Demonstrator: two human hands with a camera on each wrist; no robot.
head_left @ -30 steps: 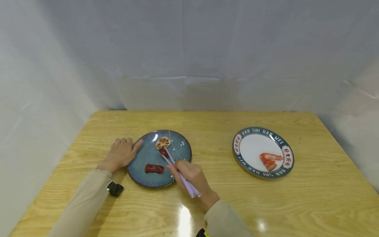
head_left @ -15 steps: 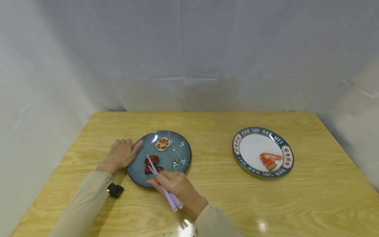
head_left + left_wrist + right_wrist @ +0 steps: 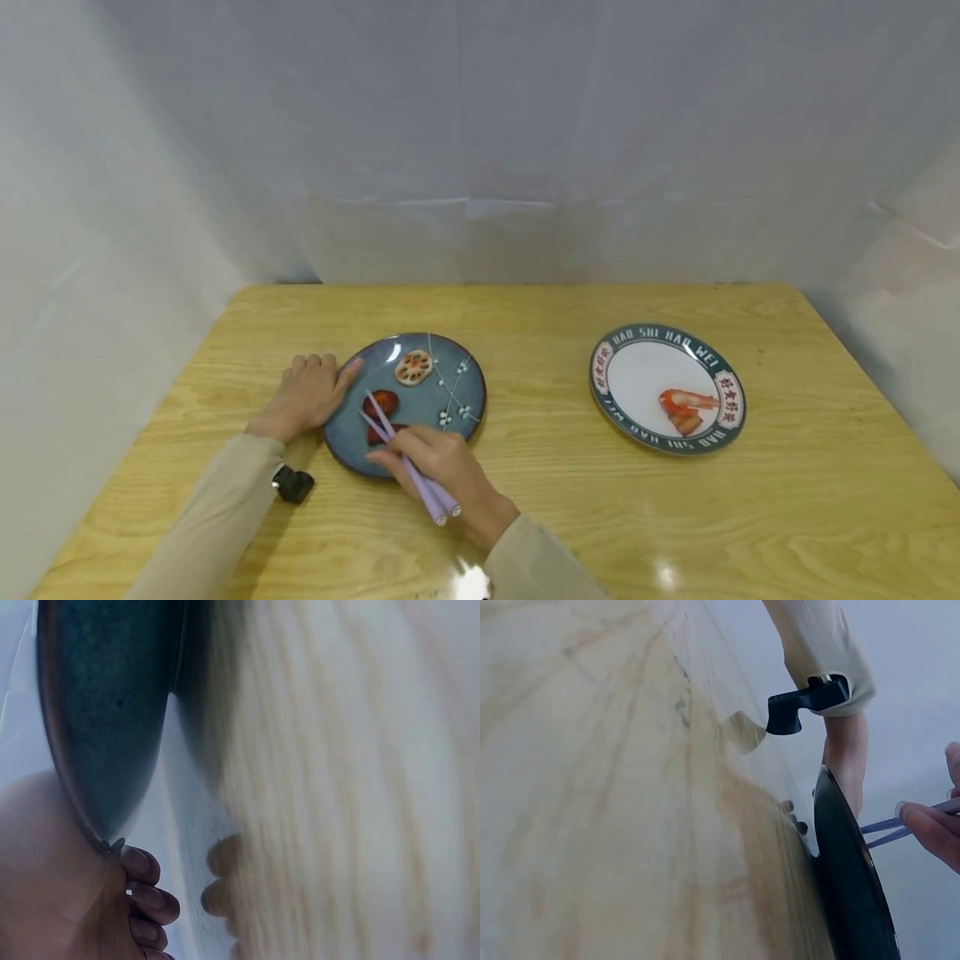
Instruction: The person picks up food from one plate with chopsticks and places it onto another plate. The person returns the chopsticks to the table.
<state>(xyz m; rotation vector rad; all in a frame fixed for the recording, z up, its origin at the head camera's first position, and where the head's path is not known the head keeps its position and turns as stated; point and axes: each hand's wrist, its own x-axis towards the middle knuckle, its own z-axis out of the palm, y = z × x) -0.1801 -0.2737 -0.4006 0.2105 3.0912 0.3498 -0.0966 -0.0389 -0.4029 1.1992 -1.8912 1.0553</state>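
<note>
My left hand [image 3: 307, 396] holds the left rim of a blue plate [image 3: 442, 387], thumb over the edge; its fingertips [image 3: 146, 898] curl beside the rim in the left wrist view. My right hand [image 3: 442, 467] grips a pair of lilac chopsticks [image 3: 427, 492], tips slightly spread. One chopstick crosses a glossy reddish-brown round food piece [image 3: 385, 400] on the plate; the other tip lies at its near left. I cannot tell whether they pinch it. A dark red oblong piece [image 3: 377, 435] lies just nearer, partly hidden by chopsticks and hand. A lotus root slice [image 3: 414, 367] sits at the back.
To the right stands a white plate [image 3: 637, 379] with a green lettered rim, bearing a shrimp [image 3: 684, 402] and a brownish piece beside it. The wooden table [image 3: 540, 383] ends before a pale curtain [image 3: 510, 167]. A black wrist mount [image 3: 293, 484] hangs under my left forearm.
My right hand has moved left and nearer with the chopsticks; the reddish-brown piece went from beside the lotus slice to beside the oblong piece. The chopstick tips have since spread. My left hand stayed.
</note>
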